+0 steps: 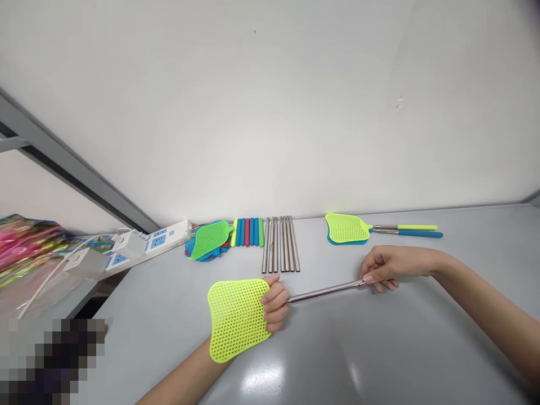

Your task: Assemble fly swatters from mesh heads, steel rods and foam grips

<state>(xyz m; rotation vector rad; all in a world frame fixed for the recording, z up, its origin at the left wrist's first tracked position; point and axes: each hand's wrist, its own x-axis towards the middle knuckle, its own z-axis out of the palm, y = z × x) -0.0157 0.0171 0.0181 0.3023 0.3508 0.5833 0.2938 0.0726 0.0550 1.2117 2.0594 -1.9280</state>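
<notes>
My left hand (276, 304) is closed around the neck of a yellow-green fly swatter head (238, 318), whose perforated paddle lies over my left wrist. From that fist a metal telescopic rod (324, 292) runs to the right, tilted slightly upward. At the rod's other end, the thumb and fingers of my right hand (381, 269) pinch it. The joint between head and rod is hidden inside my left hand. Both hands are over the grey table, in front of a row of loose metal rods (280, 244).
Beyond my left hand lie a pile of swatter heads (210, 240) and several coloured handle grips (248, 232). Two assembled fly swatters (348, 228) rest at the back right by the wall. Power strips (158, 242) with chargers and plastic-bagged items (31, 253) are at the left.
</notes>
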